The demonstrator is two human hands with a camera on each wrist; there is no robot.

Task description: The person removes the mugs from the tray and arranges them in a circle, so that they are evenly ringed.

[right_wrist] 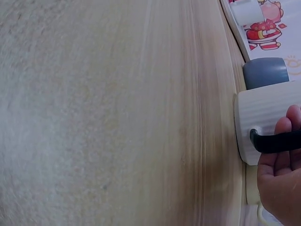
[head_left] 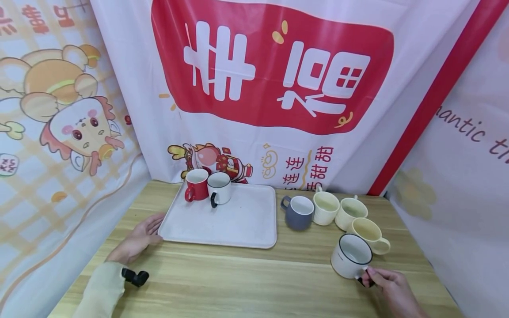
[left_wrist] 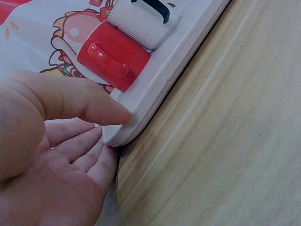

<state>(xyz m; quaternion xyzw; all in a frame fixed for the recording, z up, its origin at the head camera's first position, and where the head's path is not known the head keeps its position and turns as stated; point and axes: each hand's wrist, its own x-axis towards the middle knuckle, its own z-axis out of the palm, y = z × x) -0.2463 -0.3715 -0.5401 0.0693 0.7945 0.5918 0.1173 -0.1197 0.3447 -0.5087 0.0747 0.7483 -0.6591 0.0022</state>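
White enamel with a black rim: that mug [head_left: 351, 255] stands near the table's [head_left: 246, 274] front right corner, and my right hand [head_left: 391, 289] pinches its black handle. My left hand [head_left: 137, 240] lies relaxed, thumb on the tray's [head_left: 238, 221] near left corner. At the tray's far left corner stand a red mug [head_left: 196, 184] and another white one [head_left: 219, 188], touching.

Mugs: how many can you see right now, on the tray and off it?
7. On the tray: red mug and white mug. On the table: grey mug, three cream mugs, and a white one in the right hand.
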